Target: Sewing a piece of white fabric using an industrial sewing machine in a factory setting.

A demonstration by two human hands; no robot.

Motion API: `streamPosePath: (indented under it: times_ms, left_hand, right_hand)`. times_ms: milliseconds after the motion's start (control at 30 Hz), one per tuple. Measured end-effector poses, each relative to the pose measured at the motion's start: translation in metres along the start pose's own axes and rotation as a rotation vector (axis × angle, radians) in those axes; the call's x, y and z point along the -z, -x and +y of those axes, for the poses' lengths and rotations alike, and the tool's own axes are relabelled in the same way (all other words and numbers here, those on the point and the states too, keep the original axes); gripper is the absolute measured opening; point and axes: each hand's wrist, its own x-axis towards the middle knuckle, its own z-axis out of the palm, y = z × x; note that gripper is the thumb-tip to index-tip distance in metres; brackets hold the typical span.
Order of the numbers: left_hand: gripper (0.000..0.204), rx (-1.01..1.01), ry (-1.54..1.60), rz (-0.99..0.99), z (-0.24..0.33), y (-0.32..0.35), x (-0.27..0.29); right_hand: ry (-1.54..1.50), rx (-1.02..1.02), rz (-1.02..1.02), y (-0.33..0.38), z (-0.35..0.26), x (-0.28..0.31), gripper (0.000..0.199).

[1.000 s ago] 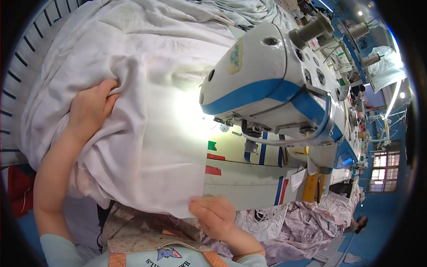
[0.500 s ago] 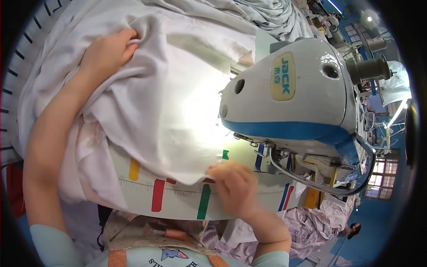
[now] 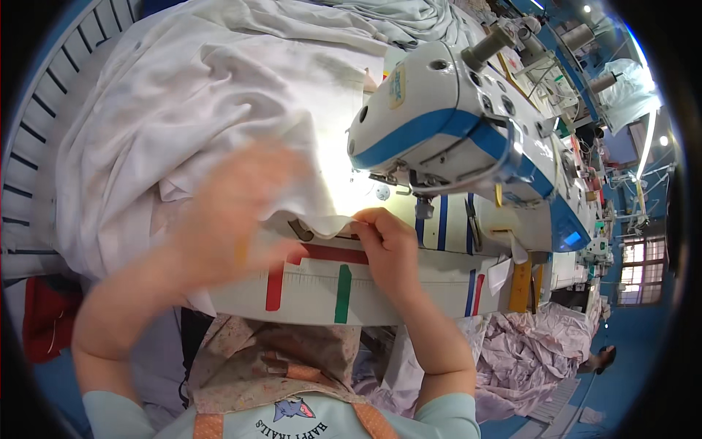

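Note:
A large sheet of white fabric (image 3: 205,102) lies in loose folds over the left of the sewing table and runs up to the lit needle area of a white and blue sewing machine (image 3: 417,135). My right hand (image 3: 389,245) pinches the near edge of the fabric between thumb and fingers, just in front of the machine head. Smeared by motion, my left hand (image 3: 238,208) is over the near left part of the fabric. Its fingers are too blurred to read, and whether it touches the cloth I cannot tell.
Red tape (image 3: 274,287) and green tape (image 3: 342,294) mark the table's front edge beside a printed scale. A slim dark hand tool (image 3: 475,223) lies right of the needle. Pale green cloth (image 3: 424,22) is heaped behind, lilac fabric (image 3: 537,347) at lower right. A slatted rail (image 3: 33,161) borders the left.
My left hand has let go of the far folds and come nearer and to the right. My right hand still pinches the fabric edge, now slightly farther in. The view has shifted, showing more of the machine.

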Motion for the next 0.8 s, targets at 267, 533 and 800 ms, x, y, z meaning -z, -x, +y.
streamPosePath:
  times_ms: [267,533,800]
  left_hand:
    - [0.017,-0.097,-0.128,-0.112,0.02,-0.01,-0.073]
    - [0.012,-0.446,-0.078,-0.053,0.008,-0.004,-0.074]
    - [0.012,-0.436,-0.117,-0.087,-0.009,-0.016,-0.077]
  right_hand:
    - [0.041,0.187,0.029,0.01,0.011,0.0,0.008]
    - [0.489,0.701,0.005,0.018,0.012,0.002,0.023]
    - [0.505,0.649,-0.074,0.007,0.017,0.004,0.028]
